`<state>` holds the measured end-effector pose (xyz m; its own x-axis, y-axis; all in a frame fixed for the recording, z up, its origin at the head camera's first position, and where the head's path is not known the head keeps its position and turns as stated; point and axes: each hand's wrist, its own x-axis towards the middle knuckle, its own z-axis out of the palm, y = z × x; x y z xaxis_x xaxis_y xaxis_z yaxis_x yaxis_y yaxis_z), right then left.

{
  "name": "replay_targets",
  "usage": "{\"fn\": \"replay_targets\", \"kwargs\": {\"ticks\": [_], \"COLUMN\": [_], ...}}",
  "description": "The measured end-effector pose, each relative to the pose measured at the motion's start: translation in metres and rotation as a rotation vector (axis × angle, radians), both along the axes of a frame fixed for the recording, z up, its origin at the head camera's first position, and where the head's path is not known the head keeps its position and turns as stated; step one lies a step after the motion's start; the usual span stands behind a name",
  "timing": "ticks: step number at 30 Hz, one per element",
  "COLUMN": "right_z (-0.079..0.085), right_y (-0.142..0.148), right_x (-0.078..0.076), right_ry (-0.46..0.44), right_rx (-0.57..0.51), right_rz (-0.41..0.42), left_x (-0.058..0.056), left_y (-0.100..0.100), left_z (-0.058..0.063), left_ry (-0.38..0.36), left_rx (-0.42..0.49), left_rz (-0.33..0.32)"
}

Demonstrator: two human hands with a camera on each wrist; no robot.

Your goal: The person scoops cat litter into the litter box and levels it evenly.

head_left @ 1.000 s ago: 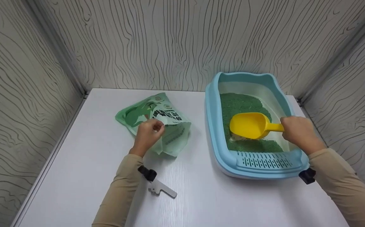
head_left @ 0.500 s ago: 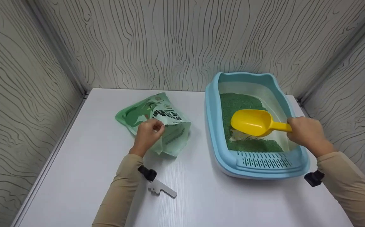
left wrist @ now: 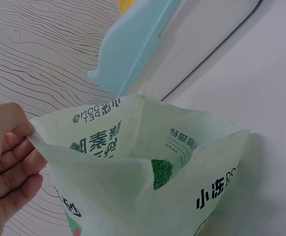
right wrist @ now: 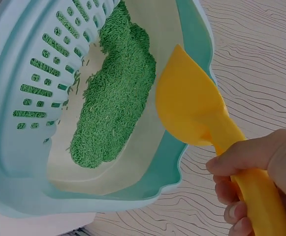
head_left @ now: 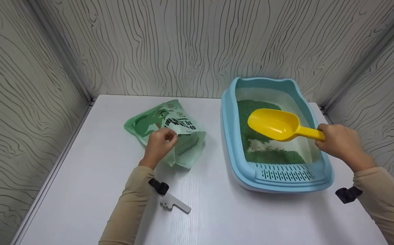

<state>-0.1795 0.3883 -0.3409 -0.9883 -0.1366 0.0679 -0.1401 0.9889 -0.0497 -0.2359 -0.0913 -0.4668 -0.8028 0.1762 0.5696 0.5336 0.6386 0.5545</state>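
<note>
My left hand [head_left: 161,144] pinches the top edge of a pale green cat litter bag [head_left: 151,119], holding its mouth open. In the left wrist view, green pellets [left wrist: 162,173] show down inside the bag. My right hand [head_left: 341,143] grips the handle of a yellow scoop [head_left: 275,124]. Its bowl shows bare and hangs over the blue litter box [head_left: 229,136]. Green litter [right wrist: 115,98] lies heaped in the box, with a strip of pale floor laid bare between two heaps. Part of the far heap is hidden behind the scoop in the head view.
A small grey flat-handled piece [head_left: 179,205] lies on the white table [head_left: 210,217] beside the left forearm. The box has a slotted front ledge [head_left: 287,173] and high back walls. Wood-patterned panels [head_left: 183,47] enclose the table at the back and sides.
My right hand has drawn the scoop rightward, and the scoop sits farther up in the view. More of the box's pale floor shows beneath it. The left hand and bag have stayed put.
</note>
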Motion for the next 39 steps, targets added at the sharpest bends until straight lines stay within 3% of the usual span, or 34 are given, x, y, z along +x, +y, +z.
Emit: {"fn": "replay_targets", "kwargs": {"ticks": [17,39], "right_z": [0.023,0.026], "right_y": [-0.009,-0.057], "right_x": [0.002,-0.004], "right_ry": [0.064,0.025], "right_rx": [-0.068,-0.12], "right_rz": [0.001,0.145], "left_x": [0.001,-0.002], "left_y": [0.0,-0.001], "left_z": [-0.003,-0.002], "left_ry": [0.014,0.005], "left_rx": [0.001,0.023], "left_rz": [0.001,-0.017]}}
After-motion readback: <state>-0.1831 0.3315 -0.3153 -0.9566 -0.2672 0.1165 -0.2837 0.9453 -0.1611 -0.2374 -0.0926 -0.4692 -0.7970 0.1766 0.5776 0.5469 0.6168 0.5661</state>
